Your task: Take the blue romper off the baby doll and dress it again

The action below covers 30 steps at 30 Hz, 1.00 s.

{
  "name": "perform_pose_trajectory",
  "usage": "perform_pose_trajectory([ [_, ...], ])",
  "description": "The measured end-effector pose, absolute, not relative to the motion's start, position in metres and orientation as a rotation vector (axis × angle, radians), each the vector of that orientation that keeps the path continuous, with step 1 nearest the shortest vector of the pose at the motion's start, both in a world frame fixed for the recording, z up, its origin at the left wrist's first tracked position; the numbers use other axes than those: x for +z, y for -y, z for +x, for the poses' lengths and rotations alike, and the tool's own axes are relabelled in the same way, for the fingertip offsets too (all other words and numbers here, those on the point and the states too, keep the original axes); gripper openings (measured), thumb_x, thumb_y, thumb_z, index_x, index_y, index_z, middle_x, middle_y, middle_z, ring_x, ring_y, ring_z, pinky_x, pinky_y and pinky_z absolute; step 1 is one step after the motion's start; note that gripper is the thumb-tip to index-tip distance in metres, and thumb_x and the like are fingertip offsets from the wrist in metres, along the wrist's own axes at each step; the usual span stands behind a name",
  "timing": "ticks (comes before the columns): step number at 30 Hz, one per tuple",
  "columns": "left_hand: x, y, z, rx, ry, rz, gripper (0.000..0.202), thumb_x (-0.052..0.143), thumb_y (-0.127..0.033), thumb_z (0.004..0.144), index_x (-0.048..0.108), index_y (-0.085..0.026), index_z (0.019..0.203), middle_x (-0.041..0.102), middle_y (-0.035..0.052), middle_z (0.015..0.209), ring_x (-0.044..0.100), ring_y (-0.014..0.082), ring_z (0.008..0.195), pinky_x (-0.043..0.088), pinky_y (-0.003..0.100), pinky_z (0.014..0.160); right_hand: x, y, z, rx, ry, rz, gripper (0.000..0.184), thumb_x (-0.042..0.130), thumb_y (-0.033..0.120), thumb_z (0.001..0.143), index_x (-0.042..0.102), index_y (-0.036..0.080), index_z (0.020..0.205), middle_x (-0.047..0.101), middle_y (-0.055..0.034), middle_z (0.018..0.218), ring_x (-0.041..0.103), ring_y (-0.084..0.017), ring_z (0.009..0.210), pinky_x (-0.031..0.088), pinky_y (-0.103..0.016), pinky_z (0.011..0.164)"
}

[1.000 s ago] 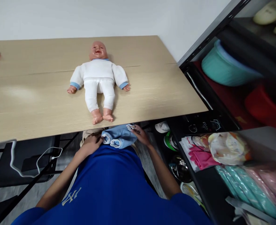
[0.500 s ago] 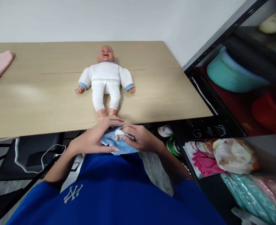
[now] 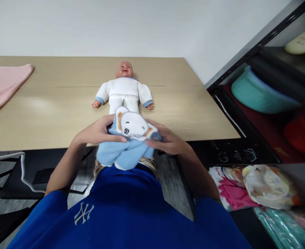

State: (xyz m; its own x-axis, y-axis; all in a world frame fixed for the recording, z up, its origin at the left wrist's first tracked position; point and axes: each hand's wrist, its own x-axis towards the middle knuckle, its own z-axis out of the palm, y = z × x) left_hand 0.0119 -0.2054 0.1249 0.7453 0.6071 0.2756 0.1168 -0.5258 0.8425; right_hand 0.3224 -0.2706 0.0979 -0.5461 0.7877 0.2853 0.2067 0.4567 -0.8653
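Holding a light-blue baby garment [image 3: 123, 155] over the near edge of the table [image 3: 51, 117], you have your left hand [image 3: 96, 133] closed on its left side and your right hand [image 3: 169, 143] closed on its right; its white animal face points up. A doll [image 3: 125, 91] lies on the table just beyond; a pink towel [image 3: 4, 84] rests far left.

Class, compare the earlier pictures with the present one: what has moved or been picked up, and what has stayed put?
The left hand and right hand have raised the blue garment from the lap to the level of the table's near edge. Its white animal face now shows on top. The doll still lies on the table, and the pink cloth has not moved.
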Motion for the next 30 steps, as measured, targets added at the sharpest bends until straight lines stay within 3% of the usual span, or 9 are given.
perform_pose_trajectory([
  [4,0.121,0.189,-0.003,0.480,-0.610,2.172,0.050,0.093,-0.055,0.098,0.080,-0.017,0.126,0.084,0.0097,0.120,0.077,0.0268,0.108,0.065,0.035,0.096,0.097,0.260,0.319,1.126,1.911,-0.968,0.055,0.061,0.063,0.119,0.073,0.023,0.154,0.083,-0.0089,0.140,0.075,-0.031,0.137,0.057,-0.049,0.129],
  [7,0.105,0.183,-0.005,0.473,-0.634,2.157,0.044,0.078,-0.058,0.110,0.076,-0.017,0.126,0.083,0.0107,0.120,0.077,0.0274,0.109,0.066,0.036,0.097,0.090,0.245,0.314,1.214,2.053,-0.986,0.057,0.072,0.062,0.113,0.072,0.024,0.156,0.083,-0.0089,0.144,0.073,-0.031,0.142,0.056,-0.050,0.131],
  [10,0.086,0.183,-0.001,0.556,-0.598,2.024,0.050,0.072,-0.063,0.112,0.070,-0.016,0.128,0.081,0.0102,0.114,0.076,0.0256,0.102,0.067,0.034,0.091,0.084,0.233,0.311,1.477,2.288,-0.806,0.048,0.090,0.059,0.100,0.083,0.022,0.129,0.088,-0.0052,0.118,0.081,-0.026,0.110,0.068,-0.041,0.106],
  [13,0.081,0.186,0.002,0.585,-0.617,1.916,0.056,0.076,-0.067,0.109,0.069,-0.016,0.131,0.079,0.0083,0.107,0.075,0.0234,0.093,0.066,0.031,0.081,0.082,0.229,0.307,1.626,2.334,-0.710,0.041,0.091,0.059,0.098,0.083,0.019,0.104,0.084,-0.0013,0.095,0.076,-0.020,0.085,0.067,-0.033,0.083],
  [15,0.088,0.188,0.000,0.525,-0.609,1.911,0.055,0.080,-0.064,0.107,0.073,-0.016,0.132,0.080,0.0083,0.109,0.077,0.0240,0.095,0.067,0.031,0.082,0.079,0.229,0.304,1.558,2.187,-0.728,0.042,0.088,0.059,0.100,0.083,0.019,0.113,0.085,-0.0030,0.105,0.078,-0.022,0.096,0.068,-0.036,0.092],
  [19,0.102,0.188,-0.009,0.293,-0.385,1.942,0.041,0.093,-0.055,0.098,0.082,-0.017,0.108,0.082,0.0061,0.096,0.078,0.0231,0.086,0.067,0.029,0.075,0.069,0.228,0.299,1.513,1.810,-0.813,0.053,0.082,0.067,0.102,0.082,0.021,0.129,0.086,-0.0058,0.122,0.079,-0.027,0.118,0.065,-0.046,0.113],
  [22,0.098,0.183,-0.014,0.348,-0.296,1.849,0.043,0.096,-0.059,0.095,0.086,-0.019,0.108,0.085,0.0082,0.097,0.082,0.0265,0.091,0.071,0.034,0.082,0.067,0.226,0.298,1.611,1.764,-0.838,0.058,0.080,0.069,0.104,0.081,0.023,0.138,0.086,-0.0072,0.130,0.079,-0.027,0.124,0.065,-0.045,0.115],
  [26,0.083,0.179,-0.013,0.517,-0.341,1.772,0.050,0.084,-0.067,0.104,0.088,-0.020,0.121,0.089,0.0120,0.111,0.084,0.0293,0.111,0.071,0.041,0.104,0.075,0.223,0.299,1.763,2.003,-0.650,0.080,0.099,0.064,0.089,0.075,0.024,0.154,0.085,-0.0080,0.136,0.080,-0.027,0.126,0.067,-0.040,0.111],
  [30,0.075,0.185,-0.004,0.469,-0.378,1.685,0.054,0.080,-0.070,0.106,0.087,-0.018,0.119,0.087,0.0119,0.108,0.084,0.0265,0.100,0.073,0.036,0.091,0.082,0.223,0.298,1.816,2.088,-0.520,0.081,0.102,0.061,0.088,0.075,0.022,0.153,0.086,-0.0052,0.123,0.081,-0.025,0.119,0.068,-0.039,0.108],
])
